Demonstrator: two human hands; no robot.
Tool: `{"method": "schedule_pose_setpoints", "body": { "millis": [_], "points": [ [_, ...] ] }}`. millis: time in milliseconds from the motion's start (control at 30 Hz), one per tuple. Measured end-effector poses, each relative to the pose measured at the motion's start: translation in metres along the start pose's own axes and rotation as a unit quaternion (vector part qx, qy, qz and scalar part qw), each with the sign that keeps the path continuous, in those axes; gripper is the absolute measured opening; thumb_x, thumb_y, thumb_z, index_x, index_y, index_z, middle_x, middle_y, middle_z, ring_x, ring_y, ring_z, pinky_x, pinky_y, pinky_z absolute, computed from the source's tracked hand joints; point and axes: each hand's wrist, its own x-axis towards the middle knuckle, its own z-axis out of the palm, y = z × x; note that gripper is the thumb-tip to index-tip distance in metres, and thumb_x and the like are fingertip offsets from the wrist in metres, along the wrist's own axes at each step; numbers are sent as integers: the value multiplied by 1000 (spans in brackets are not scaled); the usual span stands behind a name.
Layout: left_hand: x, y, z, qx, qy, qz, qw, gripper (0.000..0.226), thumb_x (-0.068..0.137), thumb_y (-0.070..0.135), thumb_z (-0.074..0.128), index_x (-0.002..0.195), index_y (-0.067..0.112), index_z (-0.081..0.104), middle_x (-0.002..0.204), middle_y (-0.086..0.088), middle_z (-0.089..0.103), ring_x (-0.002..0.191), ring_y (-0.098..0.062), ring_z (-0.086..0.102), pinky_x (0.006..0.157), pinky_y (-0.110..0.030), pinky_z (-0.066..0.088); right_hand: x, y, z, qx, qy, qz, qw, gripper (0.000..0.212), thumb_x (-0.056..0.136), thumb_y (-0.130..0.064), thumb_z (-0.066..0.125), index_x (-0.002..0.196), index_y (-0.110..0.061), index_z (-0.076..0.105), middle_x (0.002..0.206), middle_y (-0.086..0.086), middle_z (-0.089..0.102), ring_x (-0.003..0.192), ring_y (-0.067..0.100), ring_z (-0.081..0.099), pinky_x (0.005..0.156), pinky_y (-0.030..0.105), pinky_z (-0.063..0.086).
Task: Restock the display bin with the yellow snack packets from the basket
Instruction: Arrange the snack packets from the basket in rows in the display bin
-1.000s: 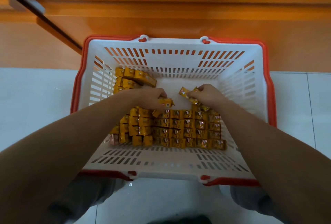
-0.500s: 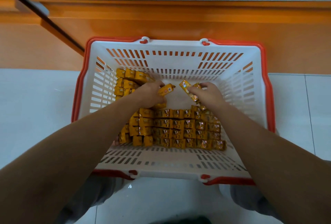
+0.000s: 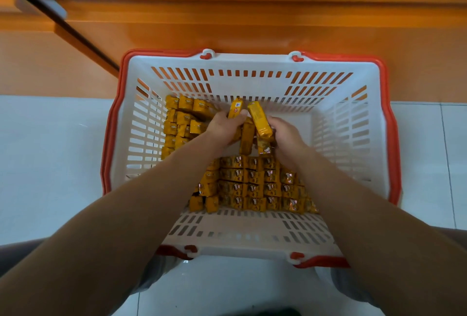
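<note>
A white basket with a red rim [image 3: 252, 61] stands on the floor in front of me. Several yellow snack packets [image 3: 255, 187] lie in neat rows at its near side, and a looser heap [image 3: 182, 121] fills its far left corner. My left hand [image 3: 223, 126] is closed on yellow packets, one [image 3: 235, 108] sticking up above the fingers. My right hand [image 3: 286, 137] grips more packets, with a long one [image 3: 259, 118] tilted up between the two hands. Both hands are close together, raised above the basket's bottom. No display bin is in view.
An orange counter base [image 3: 252, 25] runs across behind the basket, with a grey ledge above it. A dark diagonal bar [image 3: 65, 25] crosses the upper left. Pale floor tiles [image 3: 50, 164] surround the basket. My knees show at the bottom corners.
Both hands have come together at the basket's middle and risen with the yellow packets, which now stand more upright. The view has tilted slightly.
</note>
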Motion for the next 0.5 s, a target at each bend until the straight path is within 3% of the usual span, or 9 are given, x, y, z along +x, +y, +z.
{"method": "schedule_pose_setpoints", "body": {
  "millis": [100, 233, 300, 400, 500],
  "points": [
    [-10, -3, -3, -66, -67, -33, 995, 42, 103, 38, 58, 142, 23, 51, 130, -11, 67, 118, -34, 65, 96, -58, 54, -1, 4, -2, 2, -3, 1, 1000, 30, 104, -32, 49, 124, -12, 60, 108, 10, 73, 94, 22, 73, 74, 36, 59],
    [-17, -12, -9, 5, -117, 21, 993, 38, 99, 13, 65, 133, 24, 51, 122, -7, 67, 108, -23, 67, 74, -35, 59, -5, 6, -9, 26, 5, 12, 1000, 32, 104, -30, 50, 130, -13, 59, 108, 6, 73, 90, 17, 74, 72, 32, 59],
    [-19, -15, -8, 65, -93, 46, 992, 41, 96, 14, 70, 132, 21, 53, 119, -7, 68, 105, -21, 68, 79, -32, 60, -6, 6, -11, 33, 8, 6, 999, 33, 104, -28, 50, 132, -12, 59, 109, 7, 74, 95, 19, 73, 74, 32, 59],
    [-18, -14, -2, 142, -15, 97, 985, 42, 96, 32, 70, 134, 23, 55, 112, 1, 68, 100, -16, 66, 81, -32, 58, -9, 3, -13, 53, 3, 3, 999, 33, 103, -31, 52, 131, -14, 60, 100, 2, 77, 88, 15, 75, 70, 33, 58],
    [-19, -9, 5, 136, 47, 136, 980, 20, 98, 42, 64, 111, 28, 60, 99, 3, 70, 89, -15, 67, 70, -29, 56, -13, -4, -14, 70, -19, 5, 997, 36, 100, -37, 55, 130, -18, 62, 102, 4, 76, 93, 22, 73, 71, 39, 57]
  ]
}}
